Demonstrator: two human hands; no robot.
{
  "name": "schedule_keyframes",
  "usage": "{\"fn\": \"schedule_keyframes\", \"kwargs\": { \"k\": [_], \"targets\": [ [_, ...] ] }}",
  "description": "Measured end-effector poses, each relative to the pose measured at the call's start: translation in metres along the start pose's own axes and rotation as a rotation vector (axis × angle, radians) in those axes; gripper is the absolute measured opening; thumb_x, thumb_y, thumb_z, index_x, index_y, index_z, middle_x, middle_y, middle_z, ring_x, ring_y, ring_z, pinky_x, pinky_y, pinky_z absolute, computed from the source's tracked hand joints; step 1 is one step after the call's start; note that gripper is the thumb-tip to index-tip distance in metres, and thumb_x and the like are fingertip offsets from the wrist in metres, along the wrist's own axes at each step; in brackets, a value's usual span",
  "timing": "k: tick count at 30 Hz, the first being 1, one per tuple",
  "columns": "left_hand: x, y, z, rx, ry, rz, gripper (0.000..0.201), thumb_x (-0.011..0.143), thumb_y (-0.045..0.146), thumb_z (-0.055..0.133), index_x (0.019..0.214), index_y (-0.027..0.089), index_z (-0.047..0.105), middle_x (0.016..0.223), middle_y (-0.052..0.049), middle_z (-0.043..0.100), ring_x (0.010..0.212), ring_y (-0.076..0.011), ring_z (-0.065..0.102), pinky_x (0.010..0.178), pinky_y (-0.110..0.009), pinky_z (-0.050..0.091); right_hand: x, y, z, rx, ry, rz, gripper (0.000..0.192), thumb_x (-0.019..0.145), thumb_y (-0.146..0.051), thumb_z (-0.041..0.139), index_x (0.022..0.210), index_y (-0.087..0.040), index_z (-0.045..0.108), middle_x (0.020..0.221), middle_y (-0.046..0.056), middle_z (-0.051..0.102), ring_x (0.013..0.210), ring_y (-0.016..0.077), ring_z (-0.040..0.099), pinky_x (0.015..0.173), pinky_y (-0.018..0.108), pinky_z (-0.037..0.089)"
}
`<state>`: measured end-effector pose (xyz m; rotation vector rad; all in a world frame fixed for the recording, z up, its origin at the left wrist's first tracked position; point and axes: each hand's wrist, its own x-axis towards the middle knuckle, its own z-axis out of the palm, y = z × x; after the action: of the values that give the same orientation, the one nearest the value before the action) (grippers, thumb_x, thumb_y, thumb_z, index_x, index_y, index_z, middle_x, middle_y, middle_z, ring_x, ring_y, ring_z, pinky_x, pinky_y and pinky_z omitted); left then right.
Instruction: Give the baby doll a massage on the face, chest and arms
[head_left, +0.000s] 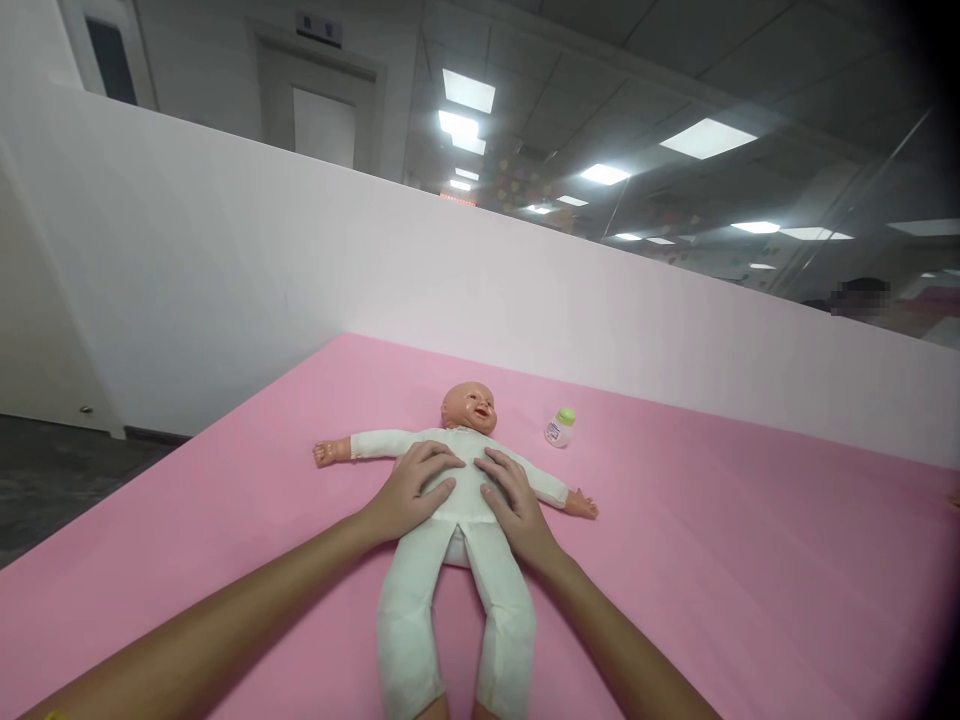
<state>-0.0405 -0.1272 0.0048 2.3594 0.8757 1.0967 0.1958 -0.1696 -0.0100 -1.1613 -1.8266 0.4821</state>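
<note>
My left hand (411,492) and right hand (519,500) rest open, fingers spread, on the doll (466,505), which lies face up at lower centre. A bottle (559,429) sits right of its head.

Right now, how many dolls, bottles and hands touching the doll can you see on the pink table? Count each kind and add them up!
Doll: 1
Bottle: 1
Hands touching the doll: 2, the left hand and the right hand
Total: 4
</note>
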Motion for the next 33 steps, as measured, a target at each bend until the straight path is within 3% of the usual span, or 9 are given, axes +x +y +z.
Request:
{"fn": "schedule_keyframes", "kwargs": {
  "k": [6, 9, 11, 14, 19, 22, 26, 30, 33],
  "targets": [
    [0.000, 0.004, 0.001, 0.008, 0.051, -0.023, 0.026, 0.098, 0.038, 0.057, 0.119, 0.028, 0.069, 0.120, -0.007, 0.063, 0.118, -0.0266, 0.059, 0.110, -0.047, 0.045, 0.000, 0.001, -0.001, 0.002, 0.001, -0.009, 0.039, 0.103, -0.045, 0.053, 0.140, -0.037, 0.062, 0.155, 0.003, 0.050, 0.147, 0.0277, 0.042, 0.124, 0.053, 0.033],
    [-0.003, 0.003, 0.001, 0.021, 0.001, -0.032, 0.038, 0.096, 0.044, 0.063, 0.131, 0.030, 0.064, 0.140, -0.008, 0.057, 0.135, -0.0304, 0.051, 0.118, -0.051, 0.039, -0.001, 0.001, -0.002, 0.005, -0.024, -0.008, 0.051, 0.097, -0.047, 0.064, 0.146, -0.039, 0.055, 0.160, 0.002, 0.046, 0.150, 0.0290, 0.037, 0.125, 0.055, 0.030],
    [-0.004, 0.001, 0.002, 0.024, -0.066, -0.042, 0.056, 0.094, 0.051, 0.066, 0.145, 0.033, 0.055, 0.158, -0.008, 0.043, 0.148, -0.0340, 0.038, 0.123, -0.055, 0.032, -0.001, 0.000, -0.002, 0.015, -0.035, -0.012, 0.058, 0.093, -0.048, 0.070, 0.148, -0.040, 0.053, 0.162, 0.001, 0.044, 0.152, 0.0301, 0.035, 0.126, 0.057, 0.028],
    [-0.006, 0.000, 0.001, 0.022, -0.123, -0.053, 0.073, 0.091, 0.057, 0.068, 0.155, 0.033, 0.043, 0.168, -0.008, 0.027, 0.154, -0.0373, 0.027, 0.126, -0.058, 0.027, -0.001, -0.001, -0.001, 0.036, -0.020, -0.020, 0.052, 0.093, -0.046, 0.071, 0.143, -0.040, 0.059, 0.159, 0.001, 0.048, 0.151, 0.0308, 0.036, 0.125, 0.059, 0.029],
    [-0.003, 0.005, -0.002, 0.006, -0.029, -0.002, 0.041, 0.092, 0.044, 0.068, 0.130, 0.030, 0.065, 0.138, -0.008, 0.057, 0.131, -0.0300, 0.054, 0.116, -0.050, 0.043, 0.002, -0.006, -0.001, 0.036, 0.045, -0.057, 0.029, 0.095, -0.040, 0.070, 0.123, -0.036, 0.075, 0.134, 0.005, 0.069, 0.131, 0.0305, 0.056, 0.113, 0.057, 0.044],
    [-0.001, 0.009, -0.002, 0.007, 0.031, 0.001, 0.027, 0.092, 0.039, 0.068, 0.116, 0.027, 0.069, 0.119, -0.006, 0.063, 0.116, -0.0262, 0.061, 0.109, -0.047, 0.048, 0.003, -0.008, 0.000, 0.051, 0.093, -0.090, 0.021, 0.096, -0.035, 0.068, 0.114, -0.034, 0.079, 0.123, 0.006, 0.074, 0.120, 0.0283, 0.062, 0.107, 0.053, 0.049],
    [-0.002, 0.006, 0.000, 0.039, 0.012, -0.002, 0.043, 0.091, 0.045, 0.070, 0.130, 0.030, 0.065, 0.139, -0.008, 0.058, 0.133, -0.0311, 0.053, 0.117, -0.051, 0.042, 0.002, -0.008, 0.002, 0.034, 0.135, -0.116, 0.027, 0.093, -0.034, 0.072, 0.120, -0.035, 0.076, 0.130, 0.006, 0.070, 0.126, 0.0284, 0.060, 0.110, 0.052, 0.047],
    [0.000, -0.004, 0.002, 0.092, -0.060, -0.019, 0.067, 0.091, 0.056, 0.069, 0.152, 0.035, 0.049, 0.163, -0.007, 0.039, 0.153, -0.0370, 0.031, 0.124, -0.059, 0.031, 0.002, -0.004, 0.002, 0.028, 0.093, -0.066, 0.059, 0.084, -0.041, 0.082, 0.140, -0.036, 0.063, 0.156, 0.005, 0.051, 0.146, 0.0316, 0.044, 0.122, 0.057, 0.035],
    [0.003, -0.007, 0.001, 0.075, -0.080, -0.016, 0.058, 0.093, 0.055, 0.066, 0.146, 0.034, 0.055, 0.161, -0.007, 0.042, 0.151, -0.0352, 0.035, 0.124, -0.057, 0.033, 0.004, -0.003, 0.001, 0.046, 0.087, -0.046, 0.050, 0.088, -0.039, 0.077, 0.137, -0.036, 0.066, 0.156, 0.004, 0.052, 0.147, 0.0293, 0.044, 0.123, 0.055, 0.035]
  ]
}}
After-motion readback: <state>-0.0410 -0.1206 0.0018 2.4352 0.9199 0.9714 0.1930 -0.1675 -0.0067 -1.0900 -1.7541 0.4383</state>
